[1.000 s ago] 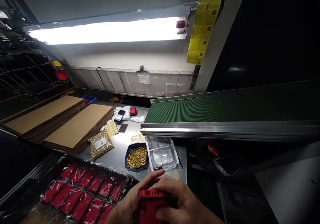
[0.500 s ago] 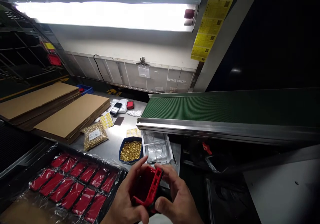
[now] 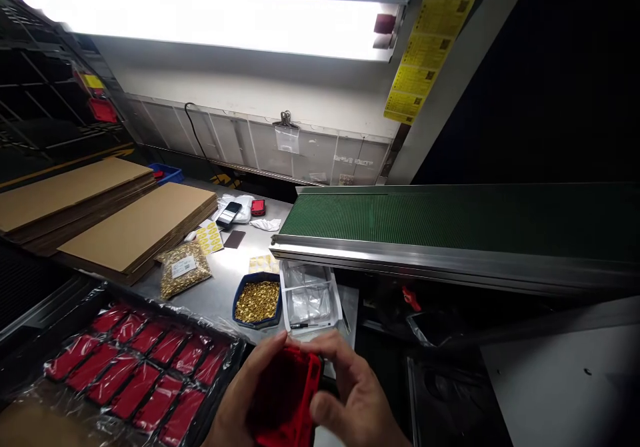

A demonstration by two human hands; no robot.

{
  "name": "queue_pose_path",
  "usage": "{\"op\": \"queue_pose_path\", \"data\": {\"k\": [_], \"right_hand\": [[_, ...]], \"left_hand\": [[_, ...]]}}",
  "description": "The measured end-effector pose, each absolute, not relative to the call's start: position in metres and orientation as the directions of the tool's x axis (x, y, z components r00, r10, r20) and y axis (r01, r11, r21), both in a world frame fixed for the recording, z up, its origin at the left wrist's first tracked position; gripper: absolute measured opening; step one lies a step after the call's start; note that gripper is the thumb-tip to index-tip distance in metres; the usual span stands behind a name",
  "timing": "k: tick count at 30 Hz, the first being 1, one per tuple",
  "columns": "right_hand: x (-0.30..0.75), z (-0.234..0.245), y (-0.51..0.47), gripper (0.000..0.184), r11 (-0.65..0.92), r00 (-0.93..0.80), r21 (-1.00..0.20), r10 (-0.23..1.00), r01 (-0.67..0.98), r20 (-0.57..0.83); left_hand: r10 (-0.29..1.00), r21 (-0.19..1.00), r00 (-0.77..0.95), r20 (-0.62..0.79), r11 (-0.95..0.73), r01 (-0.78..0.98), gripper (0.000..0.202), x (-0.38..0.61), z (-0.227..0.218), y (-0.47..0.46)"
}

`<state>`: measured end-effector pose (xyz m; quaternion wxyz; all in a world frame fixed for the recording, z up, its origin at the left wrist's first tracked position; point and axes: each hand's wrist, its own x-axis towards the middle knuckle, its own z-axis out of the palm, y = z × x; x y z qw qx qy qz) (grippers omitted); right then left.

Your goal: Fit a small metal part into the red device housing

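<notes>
A hollow red plastic case (image 3: 287, 394) with cutouts along its rim is held low in front of me, its open side facing up toward me. My left hand (image 3: 245, 394) wraps around its left side, the thumb and lower fingers partly out of sight. On the other side, my right hand (image 3: 350, 390) grips the right rim and far end with thumb and fingers. Just beyond the hands are a dark blue bin (image 3: 257, 300) of small brass-coloured parts and a white tray (image 3: 337, 300) holding clear plastic bags and a pen.
At left lies a black crate (image 3: 235, 357) of bagged red pieces. Behind it are cardboard stacks (image 3: 145, 224), a bag of brass parts (image 3: 185, 270), a phone (image 3: 229, 214), and another red case (image 3: 258, 207). A green conveyor (image 3: 375, 217) runs along the right.
The red case has tipped and shifted slightly down and left, its inside showing more toward me. Both hands have kept hold, with the fingers adjusted. The view has moved a little.
</notes>
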<state>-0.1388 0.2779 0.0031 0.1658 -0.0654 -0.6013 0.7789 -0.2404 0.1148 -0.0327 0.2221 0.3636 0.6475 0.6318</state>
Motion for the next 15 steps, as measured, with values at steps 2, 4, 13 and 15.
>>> {"op": "queue_pose_path", "data": {"k": [2, 4, 13, 15], "right_hand": [[-0.145, -0.004, 0.286, 0.033, -0.204, -0.922, -0.970, 0.385, -0.133, 0.045], [-0.155, -0.024, 0.303, 0.043, -0.107, -0.884, -0.994, 0.467, -0.031, -0.023], [-0.173, -0.216, 0.333, 0.013, 0.357, -0.806, -0.803, 0.542, 0.477, -0.237], [-0.177, -0.243, 0.315, 0.017, 0.468, -0.830, -0.725, 0.492, 0.505, -0.261]], "left_hand": [[0.752, 0.989, -0.645, 0.136, -0.064, 0.134, 0.093, -0.239, -0.030, 0.113], [0.748, 0.996, -0.660, 0.069, -0.084, 0.010, 0.097, -0.238, -0.028, 0.112], [0.551, 0.982, -0.814, -0.184, 0.080, -0.169, 0.088, -0.248, -0.031, 0.084], [0.524, 0.979, -0.830, -0.190, 0.171, -0.116, 0.086, -0.247, -0.036, 0.073]]}}
